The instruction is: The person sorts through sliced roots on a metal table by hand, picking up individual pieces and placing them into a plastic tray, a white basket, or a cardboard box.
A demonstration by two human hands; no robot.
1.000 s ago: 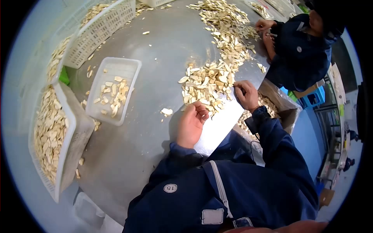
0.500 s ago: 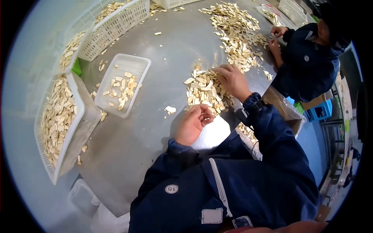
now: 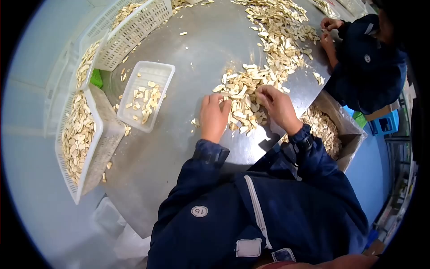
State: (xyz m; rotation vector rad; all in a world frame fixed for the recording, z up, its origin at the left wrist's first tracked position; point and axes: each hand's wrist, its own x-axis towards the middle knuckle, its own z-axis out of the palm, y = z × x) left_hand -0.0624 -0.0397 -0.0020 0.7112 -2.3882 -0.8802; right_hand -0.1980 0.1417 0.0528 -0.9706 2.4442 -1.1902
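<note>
Open surface (image 3: 181, 92) between left hand (image 3: 212, 119) and white tray (image 3: 154, 73), heaped slices (image 3: 244, 107) blocking straight across to right hand (image 3: 280, 107)

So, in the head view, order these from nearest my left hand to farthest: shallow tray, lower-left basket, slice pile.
1. Slice pile, just right of the left hand.
2. Shallow tray, left of it on the table.
3. Lower-left basket, farther left.

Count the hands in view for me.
4. The wearer's left hand and right hand are at the pile; a co-worker's upper hand and lower hand are at upper right. None looks hidden.
</note>
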